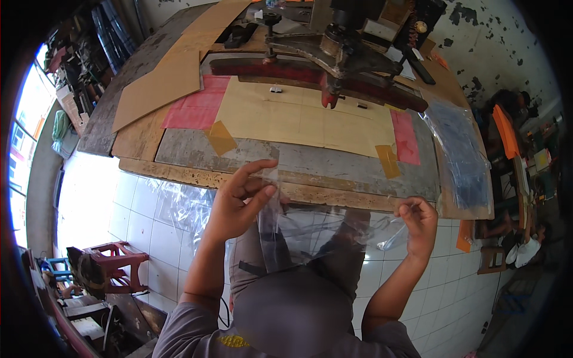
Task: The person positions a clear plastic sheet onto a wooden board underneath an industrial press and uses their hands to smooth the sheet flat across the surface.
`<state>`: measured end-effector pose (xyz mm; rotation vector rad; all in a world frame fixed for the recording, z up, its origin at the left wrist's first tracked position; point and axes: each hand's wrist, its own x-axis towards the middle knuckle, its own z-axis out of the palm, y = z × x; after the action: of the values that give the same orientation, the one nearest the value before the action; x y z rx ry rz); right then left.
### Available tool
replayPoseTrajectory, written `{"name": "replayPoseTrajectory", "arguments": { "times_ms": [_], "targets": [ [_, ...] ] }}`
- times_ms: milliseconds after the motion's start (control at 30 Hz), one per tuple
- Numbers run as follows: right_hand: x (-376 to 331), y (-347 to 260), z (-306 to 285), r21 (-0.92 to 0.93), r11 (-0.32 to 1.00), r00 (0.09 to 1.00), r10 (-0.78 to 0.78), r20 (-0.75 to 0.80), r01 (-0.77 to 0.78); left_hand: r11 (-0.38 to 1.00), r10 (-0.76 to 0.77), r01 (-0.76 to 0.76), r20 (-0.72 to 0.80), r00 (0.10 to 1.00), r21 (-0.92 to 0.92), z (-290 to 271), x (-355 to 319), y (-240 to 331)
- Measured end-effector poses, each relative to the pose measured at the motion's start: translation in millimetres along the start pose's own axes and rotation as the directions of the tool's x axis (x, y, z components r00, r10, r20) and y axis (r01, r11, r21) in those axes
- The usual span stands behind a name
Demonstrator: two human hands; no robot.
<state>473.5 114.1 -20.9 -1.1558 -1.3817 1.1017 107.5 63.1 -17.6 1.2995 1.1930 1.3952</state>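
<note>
In the head view, held a clear plastic sheet [307, 230] across the lower centre, just below the wooden table [352, 195]'s edge! Clamped its right end between thumb and fingers of the right hand [419, 221], right of centre. Showed the left hand [240, 200] left of centre, thumb and forefinger apart beside the film; couldn't tell about any pinch. Spotted yellow paper [304, 116] and a red metal bar [242, 65] higher up.

- Dark metal press [341, 52]: top cut off by upper edge
- Clear film [307, 230]: lower edge too blurred to trace
- Grey shirt [289, 307]: cut off below
</note>
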Motion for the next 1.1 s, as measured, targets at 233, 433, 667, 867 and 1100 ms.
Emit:
{"name": "replayPoseTrajectory", "arguments": {
  "times_ms": [233,433,667,867,1100],
  "targets": [
    [-8.6,-2.7,-3.8,-0.013,1.000,0.999,0.006,-0.031,-0.007,0.987,-0.018,0.009,0.057,0.998,0.163,-2.0,-8.8,15.2],
    [-8.3,-2.9,-11.2,-0.036,0.999,1.000,-0.002,-0.010,0.001,0.993,-0.003,-0.004,0.058,0.998,0.120,3.1,-11.3,19.9],
    [-8.7,-8.1,-9.0,-0.022,1.000,1.000,0.014,0.003,-0.014,0.990,-0.032,0.028,0.026,0.999,0.136,-3.2,-9.8,11.3],
    [-8.4,-20.3,-1.2,-0.006,1.000,0.999,-0.009,0.045,0.009,0.998,-0.027,0.027,-0.002,1.000,0.057,-11.0,-4.2,3.3],
    [-4.5,-22.7,10.8,0.050,0.999,0.998,-0.018,0.058,0.015,0.998,-0.056,0.058,-0.053,0.997,0.040,-25.5,4.6,-12.9]
  ]
}}
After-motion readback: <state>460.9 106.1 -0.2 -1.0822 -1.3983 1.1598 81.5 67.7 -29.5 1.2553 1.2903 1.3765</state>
